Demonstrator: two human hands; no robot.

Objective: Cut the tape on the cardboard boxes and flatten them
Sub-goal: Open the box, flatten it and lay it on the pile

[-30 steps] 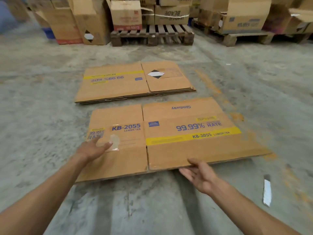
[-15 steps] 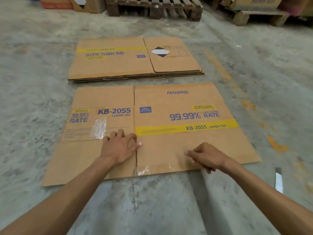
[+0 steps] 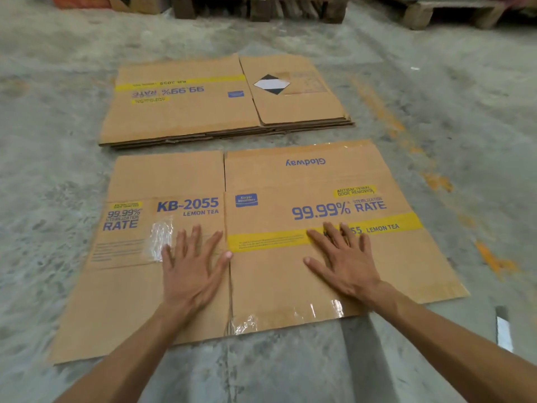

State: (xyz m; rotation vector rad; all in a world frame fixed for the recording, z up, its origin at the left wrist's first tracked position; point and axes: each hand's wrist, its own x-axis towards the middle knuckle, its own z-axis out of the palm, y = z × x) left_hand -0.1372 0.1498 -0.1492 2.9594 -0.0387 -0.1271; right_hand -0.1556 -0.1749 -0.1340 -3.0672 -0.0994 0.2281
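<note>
Now we should lean evenly through both palms and work outward along the centre crease, so the flattened box [image 3: 290, 271] lies dead flat on the floor [image 3: 43, 170], near the stack of flattened boxes [image 3: 203, 112]. Left hand [image 3: 191, 271] and right hand [image 3: 345, 263]: each grip spread wide, pressing cardboard, holding nothing.

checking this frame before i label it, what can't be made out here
Head view only:
- Pallets: tops cut off by the upper edge.
- Flattened box: "KB-2055" on its yellow band partly hidden by the right hand.
- Stack of flattened boxes: count too small to tell.
- White object on the floor: too blurred to identify.
</note>
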